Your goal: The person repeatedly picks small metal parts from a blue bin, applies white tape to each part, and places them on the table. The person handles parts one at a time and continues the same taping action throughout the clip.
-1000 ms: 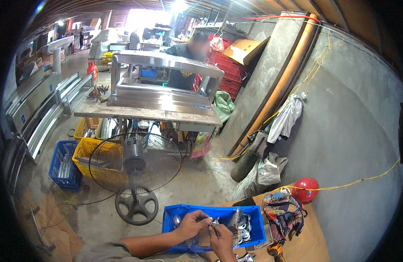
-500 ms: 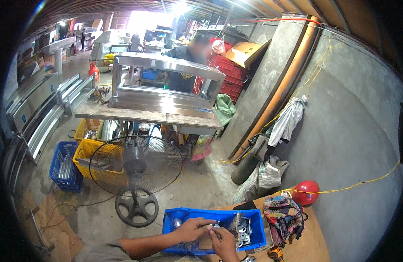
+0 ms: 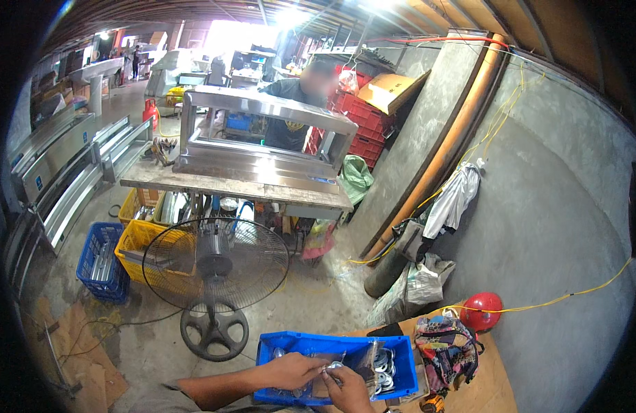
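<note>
While both hands meet at the near edge of the scene, the left hand (image 3: 290,370) and the right hand (image 3: 347,387) pinch between their fingertips a small shiny metal piece (image 3: 334,365), and a crinkled clear plastic bag (image 3: 363,358) rises just beside it. The piece sits over the shallow blue plastic bin (image 3: 277,347), near its middle; it is too small to tell which way it points or how its long axis runs. The fingers of both hands are drawn narrow, closed on that piece.

Inside the bin, to the right, lies a heap of round silver metal discs (image 3: 381,368). Just right of the bin stands a multicoloured patterned cloth bag (image 3: 444,347), and beyond that a red round helmet (image 3: 482,310) rests by the grey concrete wall (image 3: 552,227).

Farther off, a black wire-caged pedestal fan (image 3: 215,265) stands on the floor between the bin and a long wooden workbench (image 3: 235,186), which carries a stainless steel frame (image 3: 263,134). Under the bench, to the left, sit a yellow plastic crate (image 3: 142,237) and a blue plastic crate (image 3: 101,261). A person in a dark shirt (image 3: 290,103) stands behind the bench.
</note>
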`<state>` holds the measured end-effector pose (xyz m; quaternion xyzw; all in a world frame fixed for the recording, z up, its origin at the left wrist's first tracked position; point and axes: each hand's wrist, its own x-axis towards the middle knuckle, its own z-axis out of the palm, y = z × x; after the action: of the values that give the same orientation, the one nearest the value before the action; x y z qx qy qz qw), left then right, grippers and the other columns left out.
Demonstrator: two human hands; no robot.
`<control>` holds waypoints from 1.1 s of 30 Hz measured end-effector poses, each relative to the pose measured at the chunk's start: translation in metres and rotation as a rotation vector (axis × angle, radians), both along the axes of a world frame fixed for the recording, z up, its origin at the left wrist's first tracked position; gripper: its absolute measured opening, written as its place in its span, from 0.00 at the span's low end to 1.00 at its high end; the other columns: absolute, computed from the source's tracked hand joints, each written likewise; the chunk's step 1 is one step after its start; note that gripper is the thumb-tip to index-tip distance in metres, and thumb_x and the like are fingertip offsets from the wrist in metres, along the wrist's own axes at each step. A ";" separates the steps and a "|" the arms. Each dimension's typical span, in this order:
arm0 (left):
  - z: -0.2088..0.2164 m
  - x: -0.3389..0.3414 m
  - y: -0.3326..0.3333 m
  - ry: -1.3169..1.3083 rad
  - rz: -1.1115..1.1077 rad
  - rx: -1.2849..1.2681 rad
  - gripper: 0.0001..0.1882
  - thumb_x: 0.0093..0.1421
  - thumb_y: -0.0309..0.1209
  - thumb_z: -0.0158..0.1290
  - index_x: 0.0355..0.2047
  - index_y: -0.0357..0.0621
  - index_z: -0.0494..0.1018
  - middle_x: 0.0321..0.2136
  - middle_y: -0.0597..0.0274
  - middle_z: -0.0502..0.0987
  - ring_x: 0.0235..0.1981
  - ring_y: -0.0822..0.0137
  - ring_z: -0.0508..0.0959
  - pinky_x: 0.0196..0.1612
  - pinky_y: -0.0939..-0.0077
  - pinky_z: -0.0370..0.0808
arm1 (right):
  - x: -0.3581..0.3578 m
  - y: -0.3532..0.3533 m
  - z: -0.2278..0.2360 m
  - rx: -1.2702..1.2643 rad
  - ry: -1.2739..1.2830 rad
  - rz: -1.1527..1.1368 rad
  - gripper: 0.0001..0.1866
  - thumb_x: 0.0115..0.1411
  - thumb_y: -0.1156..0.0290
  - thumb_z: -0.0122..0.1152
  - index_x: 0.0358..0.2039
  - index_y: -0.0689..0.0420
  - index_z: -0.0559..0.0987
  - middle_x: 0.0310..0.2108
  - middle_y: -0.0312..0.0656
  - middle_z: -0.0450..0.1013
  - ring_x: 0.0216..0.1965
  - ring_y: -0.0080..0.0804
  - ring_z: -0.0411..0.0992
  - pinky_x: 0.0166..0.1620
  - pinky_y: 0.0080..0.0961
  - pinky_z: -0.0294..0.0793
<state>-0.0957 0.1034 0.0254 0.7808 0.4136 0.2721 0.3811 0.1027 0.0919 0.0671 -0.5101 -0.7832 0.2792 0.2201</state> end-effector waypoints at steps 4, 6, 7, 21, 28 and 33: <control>0.001 -0.003 -0.001 -0.031 0.012 0.035 0.20 0.69 0.41 0.45 0.54 0.44 0.73 0.37 0.42 0.80 0.38 0.42 0.80 0.40 0.55 0.77 | 0.001 0.000 -0.003 0.003 -0.059 0.032 0.14 0.63 0.61 0.58 0.40 0.57 0.83 0.39 0.50 0.78 0.41 0.52 0.76 0.45 0.40 0.75; -0.001 -0.005 0.000 -0.064 0.015 0.001 0.19 0.68 0.42 0.48 0.52 0.44 0.75 0.37 0.44 0.80 0.36 0.45 0.81 0.39 0.58 0.77 | 0.002 0.002 -0.004 0.014 -0.069 0.053 0.14 0.63 0.61 0.58 0.41 0.57 0.82 0.39 0.50 0.78 0.40 0.52 0.76 0.45 0.40 0.75; -0.002 -0.006 0.001 -0.101 0.018 0.002 0.19 0.67 0.43 0.50 0.51 0.44 0.76 0.36 0.45 0.81 0.36 0.47 0.82 0.38 0.60 0.78 | 0.002 0.002 -0.004 0.020 -0.075 0.063 0.14 0.63 0.61 0.58 0.41 0.57 0.82 0.40 0.50 0.78 0.40 0.52 0.76 0.46 0.40 0.75; 0.002 -0.003 0.014 -0.311 0.182 -0.081 0.19 0.57 0.41 0.64 0.43 0.42 0.79 0.36 0.55 0.84 0.36 0.65 0.83 0.44 0.68 0.77 | 0.001 0.010 -0.010 -0.024 0.085 -0.042 0.15 0.64 0.61 0.57 0.44 0.59 0.81 0.38 0.54 0.77 0.42 0.55 0.76 0.47 0.41 0.74; 0.021 -0.003 0.007 -0.388 0.201 -0.018 0.13 0.54 0.32 0.66 0.38 0.40 0.79 0.28 0.59 0.82 0.28 0.73 0.81 0.33 0.76 0.77 | 0.004 0.008 0.009 -0.032 0.277 0.009 0.13 0.64 0.65 0.60 0.39 0.62 0.82 0.35 0.51 0.78 0.39 0.47 0.77 0.43 0.36 0.74; 0.033 0.002 0.005 -0.294 0.191 -0.016 0.14 0.53 0.31 0.66 0.38 0.40 0.78 0.27 0.59 0.80 0.28 0.69 0.81 0.32 0.74 0.77 | -0.001 0.009 0.018 -0.064 0.249 -0.050 0.13 0.63 0.63 0.63 0.36 0.62 0.83 0.33 0.49 0.78 0.37 0.45 0.77 0.41 0.34 0.74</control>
<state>-0.0939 0.1085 0.0582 0.6868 0.4278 0.4150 0.4161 0.1012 0.1008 0.0854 -0.4977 -0.7274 0.3598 0.3063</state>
